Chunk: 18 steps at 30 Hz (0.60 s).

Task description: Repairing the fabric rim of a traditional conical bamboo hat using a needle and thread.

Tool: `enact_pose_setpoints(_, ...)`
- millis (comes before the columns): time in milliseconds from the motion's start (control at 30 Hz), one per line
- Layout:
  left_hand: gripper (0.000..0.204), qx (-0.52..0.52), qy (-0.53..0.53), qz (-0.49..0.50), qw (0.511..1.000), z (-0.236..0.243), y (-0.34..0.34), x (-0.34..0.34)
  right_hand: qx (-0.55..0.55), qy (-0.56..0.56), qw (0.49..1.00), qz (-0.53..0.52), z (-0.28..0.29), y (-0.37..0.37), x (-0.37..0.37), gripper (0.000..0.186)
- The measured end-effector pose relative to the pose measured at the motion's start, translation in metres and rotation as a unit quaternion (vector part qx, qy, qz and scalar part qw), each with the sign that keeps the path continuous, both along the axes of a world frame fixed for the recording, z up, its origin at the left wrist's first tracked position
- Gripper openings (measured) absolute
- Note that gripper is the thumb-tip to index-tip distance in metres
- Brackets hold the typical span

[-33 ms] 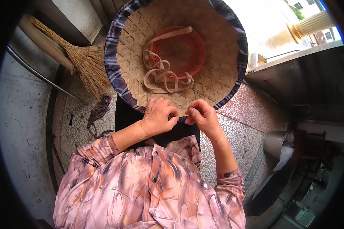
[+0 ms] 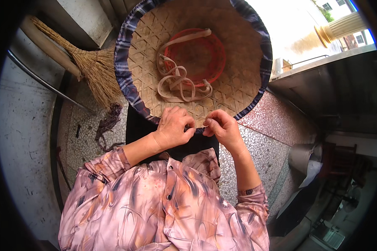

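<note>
A large round woven bamboo basket [image 2: 243, 62] tilts toward me, its rim wrapped in dark blue plaid cloth [image 2: 122, 69]. Inside lie a red plastic basket [image 2: 220, 52] and a loosely tangled pale flat strap [image 2: 188, 37]. At the near edge my left hand [image 2: 174, 127] is closed over the cloth-bound rim, fingers inside and thumb on my side. Just right of it, close but apart, my right hand [image 2: 224, 129] pinches thumb and forefinger together at the same rim. What sits in that pinch is too small to tell.
A straw broom [image 2: 98, 71] leans at the left, beside dark stringy cloth [image 2: 109, 121] on the speckled floor [image 2: 259, 148]. A curved metal bar [image 2: 46, 81] runs along the left. To the right stands a metal bucket [image 2: 300, 155], under a dark panel [image 2: 331, 79].
</note>
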<state>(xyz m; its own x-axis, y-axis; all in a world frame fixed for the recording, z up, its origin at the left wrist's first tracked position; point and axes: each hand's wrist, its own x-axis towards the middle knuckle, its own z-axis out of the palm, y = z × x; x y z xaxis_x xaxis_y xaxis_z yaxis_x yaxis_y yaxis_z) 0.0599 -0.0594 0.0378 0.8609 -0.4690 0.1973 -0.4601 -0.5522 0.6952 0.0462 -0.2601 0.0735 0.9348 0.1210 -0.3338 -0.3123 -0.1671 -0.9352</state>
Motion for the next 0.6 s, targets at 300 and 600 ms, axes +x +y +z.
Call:
enact_pose_setpoints(300,0.012,0.011,0.003,-0.007,1.0,-0.001,0.001,0.0,-0.094,-0.064,0.993,-0.021,-0.004,0.002,-0.015,0.012)
enact_pose_setpoints(600,0.012,0.01,0.002,-0.004,1.0,-0.002,0.001,-0.001,-0.065,0.016,0.996,-0.067,-0.004,0.01,-0.029,0.018)
